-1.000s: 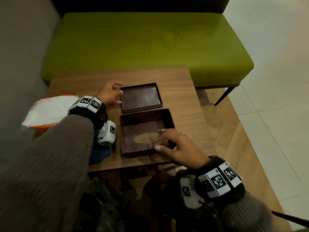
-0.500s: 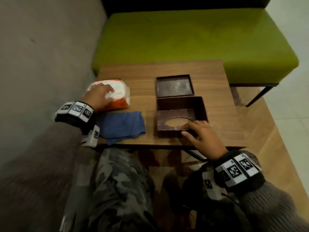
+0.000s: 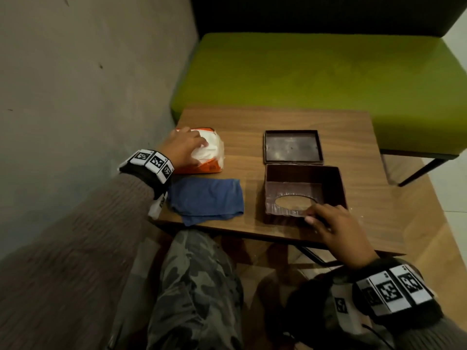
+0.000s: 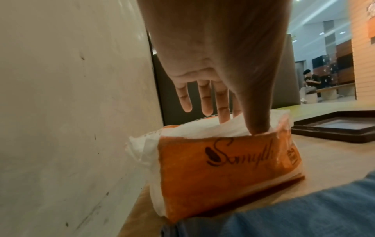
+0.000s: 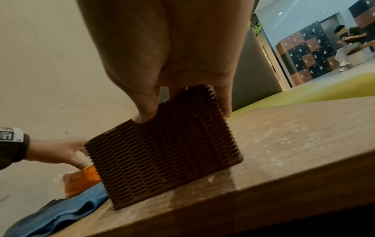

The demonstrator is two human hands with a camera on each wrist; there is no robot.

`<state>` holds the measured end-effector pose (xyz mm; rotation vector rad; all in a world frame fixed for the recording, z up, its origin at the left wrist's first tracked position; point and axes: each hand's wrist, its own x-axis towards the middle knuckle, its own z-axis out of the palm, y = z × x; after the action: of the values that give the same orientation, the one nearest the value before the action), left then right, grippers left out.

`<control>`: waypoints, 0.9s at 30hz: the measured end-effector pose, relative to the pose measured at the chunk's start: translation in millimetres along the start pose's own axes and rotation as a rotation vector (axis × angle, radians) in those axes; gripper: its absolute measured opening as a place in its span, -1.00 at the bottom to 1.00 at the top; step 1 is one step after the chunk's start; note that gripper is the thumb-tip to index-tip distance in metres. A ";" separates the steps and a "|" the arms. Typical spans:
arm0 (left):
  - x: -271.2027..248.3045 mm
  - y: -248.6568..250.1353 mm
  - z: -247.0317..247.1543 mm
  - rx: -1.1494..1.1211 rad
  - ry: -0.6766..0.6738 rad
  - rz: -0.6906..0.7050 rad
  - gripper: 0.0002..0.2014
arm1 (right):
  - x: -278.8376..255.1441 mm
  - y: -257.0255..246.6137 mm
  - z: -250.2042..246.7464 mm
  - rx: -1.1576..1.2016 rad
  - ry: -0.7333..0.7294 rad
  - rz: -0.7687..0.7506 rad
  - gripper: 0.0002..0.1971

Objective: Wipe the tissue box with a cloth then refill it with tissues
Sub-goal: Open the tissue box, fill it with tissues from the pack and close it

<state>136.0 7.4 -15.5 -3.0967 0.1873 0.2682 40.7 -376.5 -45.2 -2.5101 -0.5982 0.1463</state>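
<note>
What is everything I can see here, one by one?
Tissue pack: one, orange wrapper with white tissues, table's left side by the wall.
Cloth: one, blue, lying in front of the pack.
Tissue box: one, dark brown, upside down and open, oval slot showing, near table edge.
Box base: one, dark brown, behind the box.
Table: one, wooden.
Bench: one, green, behind the table.
Left hand: on the tissue pack.
Right hand: gripping the box's near corner.

Your right hand [image 5: 172, 64] grips the ribbed brown tissue box [image 5: 164, 149] by its top edge, thumb and fingers curling over either side.
</note>
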 end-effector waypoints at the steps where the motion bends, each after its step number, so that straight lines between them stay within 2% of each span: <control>1: 2.4 -0.8 -0.2 -0.004 0.007 -0.004 -0.47 | 0.5 0.0 -0.2 0.000 -0.001 0.005 -0.98; 6: 5.8 -0.2 1.6 -0.115 0.105 -0.033 -0.45 | 0.5 -0.5 -0.5 0.000 -0.015 0.028 -0.95; 9: 7.1 0.9 4.6 -0.191 0.108 -0.073 -0.43 | -0.5 -1.1 -1.0 0.004 -0.024 0.031 -0.92; 13: 10.3 -0.1 7.4 -0.143 0.051 -0.081 -0.59 | -2.5 -0.9 -0.7 0.020 -0.013 0.034 -0.94; 16: 10.9 0.5 6.6 -0.109 0.066 -0.094 -0.66 | -1.9 1.1 0.2 0.016 -0.015 0.034 -0.94; 19: 9.3 2.2 7.5 -0.064 0.078 -0.108 -0.60 | -1.5 1.7 0.4 0.014 -0.016 0.035 -0.92; 23: 5.7 7.3 10.5 -0.031 -0.010 -0.116 -0.45 | -2.4 1.5 0.9 0.015 -0.003 0.024 -0.92; 27: 10.8 1.1 7.1 -0.075 -0.020 -0.118 -0.49 | -2.0 2.1 1.1 0.009 -0.005 0.027 -0.93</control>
<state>145.2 5.3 -24.4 -3.1623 -0.0067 0.3092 39.6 -378.5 -47.3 -2.5105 -0.5650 0.1647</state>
